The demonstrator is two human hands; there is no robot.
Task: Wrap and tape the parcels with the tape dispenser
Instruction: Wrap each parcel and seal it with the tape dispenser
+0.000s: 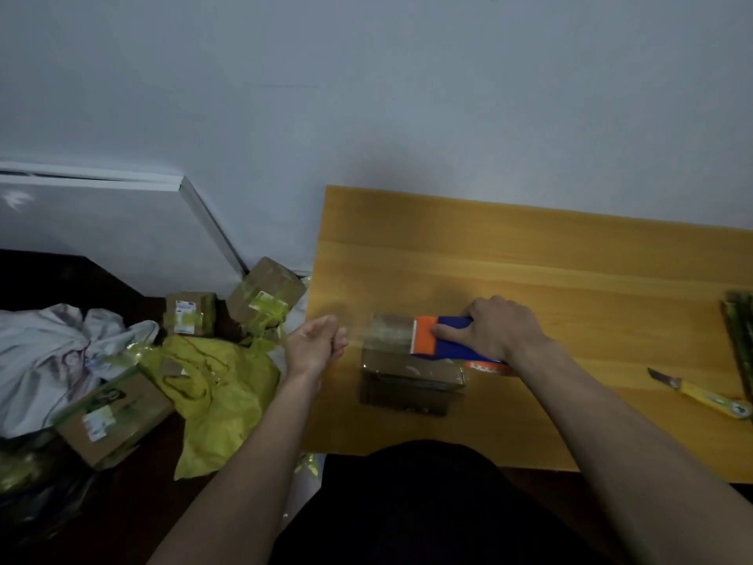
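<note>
While the yellow desk (570, 279) fills the right half of the frame, the brown parcel (411, 377) I am taping sits near its lower-left part, just left of centre frame. My right hand (495, 330) grips the blue-and-orange tape dispenser (442, 338) on top of the parcel, thumb pressed against its orange blade guard. My left hand (315, 342) hovers just left of the parcel with fingers curled together; it may be pinching a clear tape end, but the blur there stops me telling. If I pull the dispenser along without the parcel being braced, I judge the parcel could slide or the tape could wrinkle and stick to itself. Taped boxes (267, 295) and a yellow bag (220, 385) lie in the dim lower left. A utility knife (701, 395) rests at the right edge, near dark green stalks (739, 332) cut off by the frame. The tape itself is barely visible, and the parcel's near face is in shadow.
</note>
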